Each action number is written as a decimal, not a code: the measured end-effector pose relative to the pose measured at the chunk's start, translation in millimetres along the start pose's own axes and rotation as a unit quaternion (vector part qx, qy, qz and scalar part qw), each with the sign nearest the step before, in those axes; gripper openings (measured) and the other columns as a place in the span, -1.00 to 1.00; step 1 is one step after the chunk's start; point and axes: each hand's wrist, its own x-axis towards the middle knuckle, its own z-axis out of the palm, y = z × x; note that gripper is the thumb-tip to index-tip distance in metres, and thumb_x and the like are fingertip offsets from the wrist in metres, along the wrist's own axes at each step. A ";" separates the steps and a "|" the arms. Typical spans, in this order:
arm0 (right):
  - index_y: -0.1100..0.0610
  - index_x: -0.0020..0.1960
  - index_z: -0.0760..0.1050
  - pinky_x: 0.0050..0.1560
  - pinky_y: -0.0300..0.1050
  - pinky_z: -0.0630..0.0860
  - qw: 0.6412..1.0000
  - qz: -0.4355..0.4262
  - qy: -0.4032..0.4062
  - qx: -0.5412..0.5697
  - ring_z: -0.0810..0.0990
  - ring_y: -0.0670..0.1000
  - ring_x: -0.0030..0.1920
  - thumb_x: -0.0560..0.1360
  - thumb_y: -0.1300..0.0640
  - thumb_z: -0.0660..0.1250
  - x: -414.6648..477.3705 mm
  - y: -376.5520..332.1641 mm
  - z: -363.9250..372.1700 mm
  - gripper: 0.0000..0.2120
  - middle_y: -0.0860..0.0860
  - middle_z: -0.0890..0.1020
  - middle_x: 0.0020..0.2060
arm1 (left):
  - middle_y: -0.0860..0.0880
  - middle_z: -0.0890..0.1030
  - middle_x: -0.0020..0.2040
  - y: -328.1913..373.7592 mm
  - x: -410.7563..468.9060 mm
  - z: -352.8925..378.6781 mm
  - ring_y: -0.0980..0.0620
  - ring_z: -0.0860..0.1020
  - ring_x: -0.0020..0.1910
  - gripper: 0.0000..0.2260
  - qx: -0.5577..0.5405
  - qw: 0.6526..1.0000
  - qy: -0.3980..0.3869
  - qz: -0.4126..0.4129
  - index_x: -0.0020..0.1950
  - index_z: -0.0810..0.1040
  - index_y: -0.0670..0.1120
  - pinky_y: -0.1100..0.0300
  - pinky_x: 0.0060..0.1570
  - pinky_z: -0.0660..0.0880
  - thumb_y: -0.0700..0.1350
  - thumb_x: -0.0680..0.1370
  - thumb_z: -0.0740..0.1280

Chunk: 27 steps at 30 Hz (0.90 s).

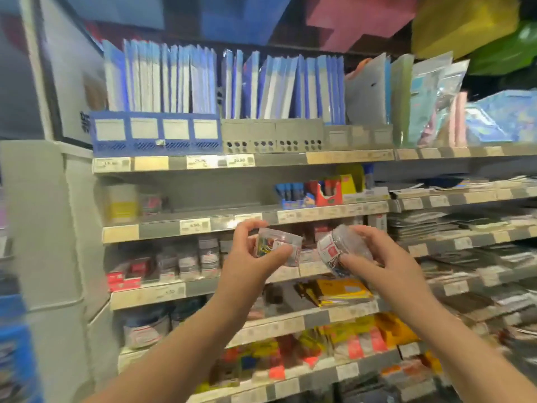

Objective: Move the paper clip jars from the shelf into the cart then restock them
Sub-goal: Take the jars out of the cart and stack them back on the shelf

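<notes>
Head view: left hand [255,254] grip is closed around a small clear jar [279,247] with coloured paper clips inside. Right hand [374,257] grip is wrapped around a second clear jar [340,247], round, tilted on its side, with a white-and-red label band. Both jars are held in the air just in front of the shelf [203,226], near its middle tiers, close beside each other but apart.

Progress, my read: mid-task. Can't tell whether these two are coming off the shelf or being restocked; no cart is in view. Far left of that shelf tier looks mostly bare, which suggests stock is out.

Materials: the jars are rigid transparent plastic, smooth and glossy, likely slippery. Shelf edges are grey metal with paper price tags [195,226]. Frame is motion-blurred.
</notes>
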 end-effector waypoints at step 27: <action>-0.13 0.11 0.49 -0.11 -0.41 0.44 0.931 -0.189 -0.312 0.008 0.54 -0.28 -0.07 0.32 -0.15 0.43 327.1 20.1 321.7 -0.61 -0.22 0.60 -0.03 | 0.02 0.61 -0.04 -93.7 231.5 -243.3 0.18 0.58 -0.12 -0.65 0.272 0.931 0.244 0.000 0.11 0.47 0.10 0.31 -0.09 0.53 -0.05 0.37 0.47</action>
